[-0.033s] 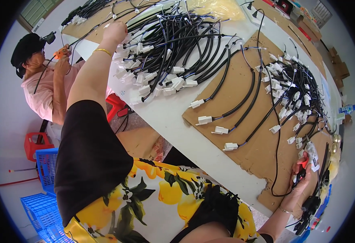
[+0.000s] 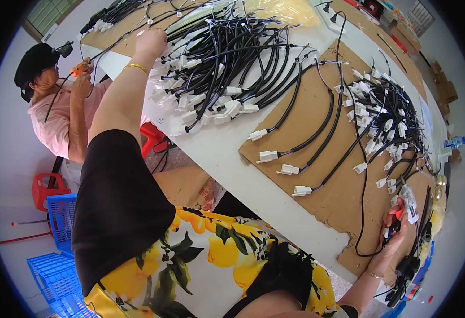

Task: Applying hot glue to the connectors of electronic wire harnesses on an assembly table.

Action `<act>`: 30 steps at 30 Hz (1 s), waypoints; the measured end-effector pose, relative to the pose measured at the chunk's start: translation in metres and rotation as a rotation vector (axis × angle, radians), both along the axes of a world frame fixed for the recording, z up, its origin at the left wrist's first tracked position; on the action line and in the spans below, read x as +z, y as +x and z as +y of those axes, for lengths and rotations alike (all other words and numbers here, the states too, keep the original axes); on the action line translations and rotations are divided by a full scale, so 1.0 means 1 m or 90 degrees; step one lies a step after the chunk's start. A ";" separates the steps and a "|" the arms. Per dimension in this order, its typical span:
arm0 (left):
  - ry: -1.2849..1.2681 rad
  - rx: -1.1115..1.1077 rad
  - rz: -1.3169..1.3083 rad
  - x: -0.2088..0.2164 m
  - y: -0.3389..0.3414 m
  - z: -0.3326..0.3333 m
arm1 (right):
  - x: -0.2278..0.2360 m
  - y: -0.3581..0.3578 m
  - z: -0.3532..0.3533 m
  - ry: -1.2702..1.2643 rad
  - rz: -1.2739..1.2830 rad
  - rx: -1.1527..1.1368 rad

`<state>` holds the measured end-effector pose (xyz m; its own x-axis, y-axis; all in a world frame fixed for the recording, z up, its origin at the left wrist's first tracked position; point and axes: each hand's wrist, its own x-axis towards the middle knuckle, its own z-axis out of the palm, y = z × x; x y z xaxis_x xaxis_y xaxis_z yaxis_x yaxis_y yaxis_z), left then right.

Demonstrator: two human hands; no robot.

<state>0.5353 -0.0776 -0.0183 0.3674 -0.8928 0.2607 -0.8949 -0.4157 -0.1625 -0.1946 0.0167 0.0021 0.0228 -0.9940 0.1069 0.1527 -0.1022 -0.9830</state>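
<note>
My left arm stretches to the far left of the table. My left hand (image 2: 150, 43) is closed there beside a big pile of black cable harnesses (image 2: 243, 58) with white connectors. What its fingers pinch is too small to make out. At the right, my right hand (image 2: 396, 225) is wrapped round a glue gun (image 2: 410, 204) with a pale body and a red trigger, its nozzle tilted up. Between the hands, several single harnesses (image 2: 317, 135) lie side by side on a brown cardboard sheet (image 2: 306, 222). A second heap of harnesses (image 2: 386, 114) lies beyond the glue gun.
A co-worker in a pink shirt (image 2: 57, 119) sits at the left, holding an orange tool (image 2: 79, 69). Blue crates (image 2: 52, 270) and red stools (image 2: 48, 191) stand on the floor there. A black cord (image 2: 364, 212) runs across the cardboard. Yellowish plastic bags (image 2: 290, 11) lie at the back.
</note>
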 end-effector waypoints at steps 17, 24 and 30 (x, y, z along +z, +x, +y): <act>0.124 -0.066 -0.320 0.038 -0.016 -0.001 | -0.005 -0.015 -0.001 0.011 0.020 0.042; -0.126 -0.004 0.057 0.064 0.021 0.011 | -0.003 -0.011 0.001 -0.019 0.061 0.043; -0.243 0.089 0.146 0.021 0.016 0.014 | -0.005 -0.013 0.000 -0.008 0.042 0.057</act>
